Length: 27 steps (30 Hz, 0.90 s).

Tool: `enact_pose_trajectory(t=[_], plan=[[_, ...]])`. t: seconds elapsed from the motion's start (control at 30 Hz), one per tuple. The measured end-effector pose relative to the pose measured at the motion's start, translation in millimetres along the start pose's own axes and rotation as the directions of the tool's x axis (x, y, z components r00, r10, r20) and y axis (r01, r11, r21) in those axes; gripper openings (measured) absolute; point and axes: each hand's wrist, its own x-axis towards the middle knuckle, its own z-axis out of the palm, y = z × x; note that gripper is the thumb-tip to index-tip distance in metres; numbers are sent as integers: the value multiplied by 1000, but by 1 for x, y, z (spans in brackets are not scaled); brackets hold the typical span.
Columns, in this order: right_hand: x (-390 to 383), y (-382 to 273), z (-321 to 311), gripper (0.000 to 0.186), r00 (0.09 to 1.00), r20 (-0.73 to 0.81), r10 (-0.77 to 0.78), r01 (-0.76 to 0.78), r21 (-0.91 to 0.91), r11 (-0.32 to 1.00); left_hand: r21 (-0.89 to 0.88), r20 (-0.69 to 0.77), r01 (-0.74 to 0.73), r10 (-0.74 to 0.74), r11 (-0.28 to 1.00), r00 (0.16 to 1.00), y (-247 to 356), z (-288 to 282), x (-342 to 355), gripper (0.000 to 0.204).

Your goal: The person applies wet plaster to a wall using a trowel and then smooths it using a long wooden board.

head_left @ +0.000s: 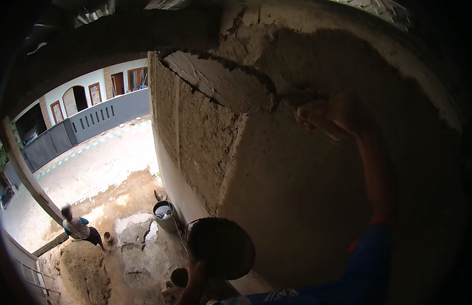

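My right hand [325, 117] is raised at the upper right, gripping the handle of a trowel whose long blade [220, 81] is smeared with grey mortar and held up by the rough wall [282, 168]. The wall has coarse, unfinished patches on the left and smoother dark render around my hand. My left hand [197, 272] is low in the view, holding a dark round mortar container [220, 246] at its lower left edge. My fingers there are partly hidden in shadow.
A person [78, 229] stands below at left beside a sand pile [83, 264]. A bucket [167, 218], a small dark pail [179, 278] and broken grey material [134, 254] lie on the ground. A post [30, 173] stands before a sunlit street and grey fence [98, 119].
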Motion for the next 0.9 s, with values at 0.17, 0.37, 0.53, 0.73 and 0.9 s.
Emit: enact_pose_trajectory(t=[0.17, 0.37, 0.53, 0.73, 0.9], plan=[[69, 71, -74, 48, 928, -347, 137, -162, -46, 986, -201, 119, 153, -131, 968, 984, 1, 13, -12, 13], [10, 111, -112, 55, 751, -661, 2, -245, -275, 930, -81, 133, 77, -66, 994, 989, -19, 3, 9, 24], [-104, 99, -25, 66, 796, -251, 550, -603, -252, 757, -16, 260, 101, -94, 995, 961, 9, 34, 2, 26], [-186, 128, 87, 52, 908, 141, 395, -158, -758, 633, -56, 229, 100, -85, 993, 970, 21, 71, -11, 16], [-257, 185, 157, 28, 950, 223, -220, 296, -868, 399, 103, 213, 107, -127, 989, 969, 15, 78, -31, 20]])
